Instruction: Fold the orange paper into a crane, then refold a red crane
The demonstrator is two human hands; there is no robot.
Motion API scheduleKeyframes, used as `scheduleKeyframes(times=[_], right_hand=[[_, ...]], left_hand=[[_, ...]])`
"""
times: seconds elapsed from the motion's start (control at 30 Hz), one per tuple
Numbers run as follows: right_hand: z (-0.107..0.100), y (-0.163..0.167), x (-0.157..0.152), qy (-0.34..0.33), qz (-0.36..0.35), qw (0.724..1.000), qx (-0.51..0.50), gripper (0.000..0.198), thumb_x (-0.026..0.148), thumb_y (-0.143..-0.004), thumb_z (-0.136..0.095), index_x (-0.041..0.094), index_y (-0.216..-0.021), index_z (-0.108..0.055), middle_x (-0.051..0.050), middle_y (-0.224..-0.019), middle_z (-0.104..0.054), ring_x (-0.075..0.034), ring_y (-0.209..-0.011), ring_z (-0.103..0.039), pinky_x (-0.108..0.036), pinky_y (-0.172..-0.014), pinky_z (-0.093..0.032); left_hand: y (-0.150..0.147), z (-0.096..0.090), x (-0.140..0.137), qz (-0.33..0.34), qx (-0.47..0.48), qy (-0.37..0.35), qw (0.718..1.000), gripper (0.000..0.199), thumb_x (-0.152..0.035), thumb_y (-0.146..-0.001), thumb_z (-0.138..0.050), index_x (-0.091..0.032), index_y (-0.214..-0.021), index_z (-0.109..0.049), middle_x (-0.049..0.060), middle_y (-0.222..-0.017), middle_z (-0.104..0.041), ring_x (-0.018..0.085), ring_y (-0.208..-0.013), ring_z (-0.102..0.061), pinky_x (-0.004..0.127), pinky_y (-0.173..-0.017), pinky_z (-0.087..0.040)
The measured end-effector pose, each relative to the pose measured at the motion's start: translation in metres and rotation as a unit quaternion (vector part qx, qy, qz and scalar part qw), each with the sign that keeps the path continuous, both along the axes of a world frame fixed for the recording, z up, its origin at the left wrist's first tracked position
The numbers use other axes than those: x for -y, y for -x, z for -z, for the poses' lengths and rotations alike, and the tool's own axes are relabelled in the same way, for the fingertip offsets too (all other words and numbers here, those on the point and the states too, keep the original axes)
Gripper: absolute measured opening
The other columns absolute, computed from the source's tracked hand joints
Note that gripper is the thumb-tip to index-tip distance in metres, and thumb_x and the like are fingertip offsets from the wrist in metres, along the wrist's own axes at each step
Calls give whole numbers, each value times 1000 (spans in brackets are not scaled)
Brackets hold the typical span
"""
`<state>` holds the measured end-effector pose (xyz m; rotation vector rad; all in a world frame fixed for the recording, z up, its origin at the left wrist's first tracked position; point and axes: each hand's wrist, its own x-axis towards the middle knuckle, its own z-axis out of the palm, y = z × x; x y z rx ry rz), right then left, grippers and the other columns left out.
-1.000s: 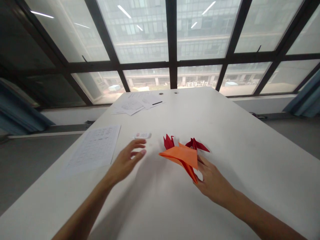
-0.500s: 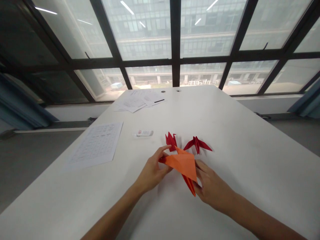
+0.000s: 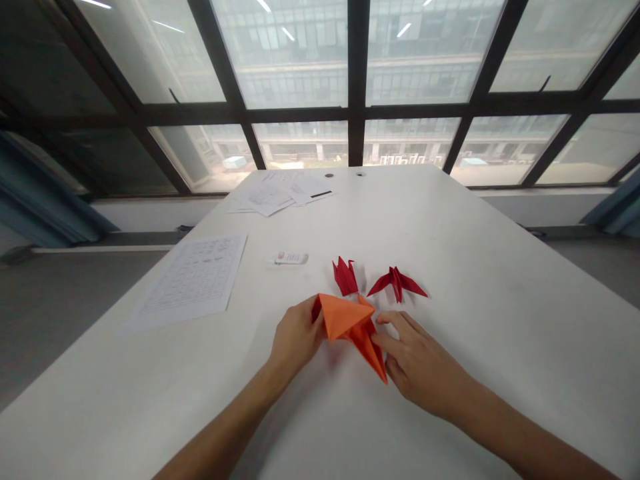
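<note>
Between my hands is a folded orange origami paper (image 3: pixel 345 316), with a broad flap on top and a narrow point slanting down toward me. My left hand (image 3: pixel 299 337) pinches its left corner; the fingertips are partly hidden behind the paper. On the other side my right hand (image 3: pixel 417 363) grips the lower right part between thumb and fingers, its index finger bent near the flap's edge. Just beyond the paper stands a red origami crane (image 3: pixel 345 277). To its right lies a second red origami crane (image 3: pixel 397 283) with its wings spread.
A small white tube or bottle (image 3: pixel 291 258) lies left of the cranes. Farther left is a printed sheet (image 3: pixel 193 280), and more loose papers (image 3: pixel 280 193) lie at the far end of the white table (image 3: pixel 400 220). Large windows (image 3: pixel 410 60) rise behind it.
The orange paper's broad flap has turned from the right side toward the left. My left hand has shifted its grip on the left corner, and my right index finger has come over the edge.
</note>
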<state>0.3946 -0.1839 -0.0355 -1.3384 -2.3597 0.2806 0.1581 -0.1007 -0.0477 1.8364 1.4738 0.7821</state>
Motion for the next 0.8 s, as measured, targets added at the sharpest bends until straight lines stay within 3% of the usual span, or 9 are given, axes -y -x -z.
scheduleKeyframes(times=[0.17, 0.27, 0.37, 0.43, 0.5, 0.63, 0.73, 0.8], right_hand=[[6, 1, -3, -23, -52, 998, 17, 26, 9, -88, -63, 20, -110, -70, -11, -132, -62, -28, -125, -56, -46, -110, -48], [15, 2, -7, -79, -89, 993, 6, 17, 16, -95, -64, 20, -110, -70, -7, -121, -70, -25, -119, -60, -45, -114, -44], [19, 1, -10, -153, -97, 983, -17, 17, 11, -98, -56, 17, -105, -70, -6, -112, -74, -22, -111, -64, -46, -118, -40], [15, -3, -11, -201, -89, 975, -22, 18, 8, -98, -54, 15, -103, -70, -7, -110, -75, -22, -111, -66, -47, -119, -39], [8, -8, -10, -243, -80, 967, -22, 17, 6, -97, -56, 13, -103, -70, -9, -112, -75, -24, -115, -65, -49, -118, -40], [-4, -19, -8, -287, -92, 953, -22, 14, 3, -96, -59, 12, -98, -70, -10, -106, -76, -25, -113, -66, -51, -115, -44], [-5, -21, -9, -281, -124, 952, -9, 14, 5, -98, -57, 13, -95, -69, -9, -102, -75, -25, -108, -66, -51, -112, -46], [-5, -19, -10, -261, -147, 954, 3, 16, 7, -98, -58, 14, -88, -68, -7, -95, -74, -22, -100, -67, -48, -109, -49]], left_hand=[[1, -5, -2, 9, 39, 7, 999, 13, -27, -85, -52, -19, -82, -63, 2, -81, -71, 22, -78, -63, 28, -67, -44], [3, -8, -5, 18, 70, 27, 997, 18, -29, -86, -49, -18, -80, -61, 2, -76, -67, 20, -73, -61, 26, -62, -44], [8, -8, -8, 12, 85, 46, 995, 23, -33, -88, -49, -18, -78, -61, 1, -73, -65, 18, -66, -59, 25, -57, -42], [15, -9, -9, 4, 92, 52, 994, 22, -34, -89, -50, -17, -88, -64, 2, -77, -68, 19, -69, -63, 26, -58, -45], [22, -12, -9, -2, 100, 59, 993, 30, -35, -89, -52, -18, -110, -64, 3, -83, -72, 21, -72, -67, 27, -61, -48], [33, -23, -5, 28, 38, 49, 998, 66, -33, -88, -59, -24, -150, -40, 2, -87, -76, 22, -73, -69, 31, -67, -51], [34, -29, -3, 67, -25, 16, 997, 70, -31, -89, -60, -26, -155, -36, 0, -85, -75, 20, -74, -68, 32, -73, -51], [34, -27, -3, 78, -38, 15, 996, 59, -34, -91, -60, -24, -148, -45, -1, -81, -73, 19, -72, -67, 31, -72, -51]])
